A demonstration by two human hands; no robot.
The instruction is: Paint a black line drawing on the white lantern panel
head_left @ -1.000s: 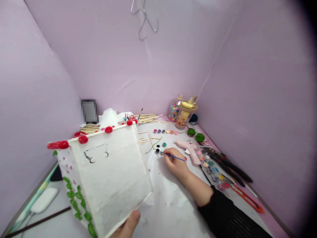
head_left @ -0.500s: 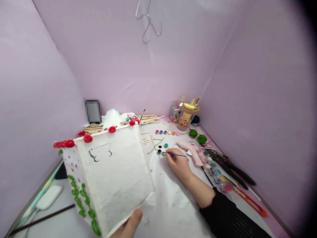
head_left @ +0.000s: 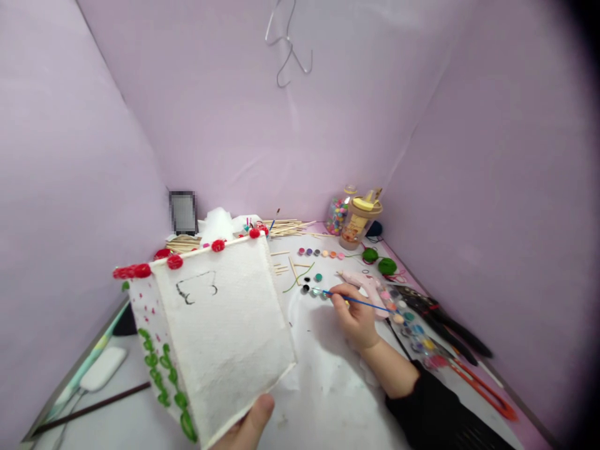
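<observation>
My left hand (head_left: 250,425) grips the lower edge of a white fabric-covered box (head_left: 239,350), its thumb on the front panel. Thin black painted lines mark the upper left of that panel. Red pompoms (head_left: 218,245) run along the top edge, and green leaf shapes (head_left: 162,375) climb the left side. My right hand (head_left: 356,315) pinches a blue paintbrush (head_left: 360,301), its tip pointing left near the small paint pots. An open black paint pot (head_left: 305,289) lies just left of the tip. A green paint pot (head_left: 319,277) is slightly behind it.
A pink glue gun (head_left: 368,284) lies behind my right hand. Further right are a strip of paint pots (head_left: 417,329), black-handled pliers (head_left: 440,322) and an orange cutter (head_left: 485,387). At the back stand a lidded cup (head_left: 359,225) and wooden sticks (head_left: 293,227). Green yarn balls (head_left: 387,266) sit nearby.
My right hand has drawn back to the right with the paintbrush, so the tip is away from the black pot. The box stays in my left hand; the whole view has shifted slightly.
</observation>
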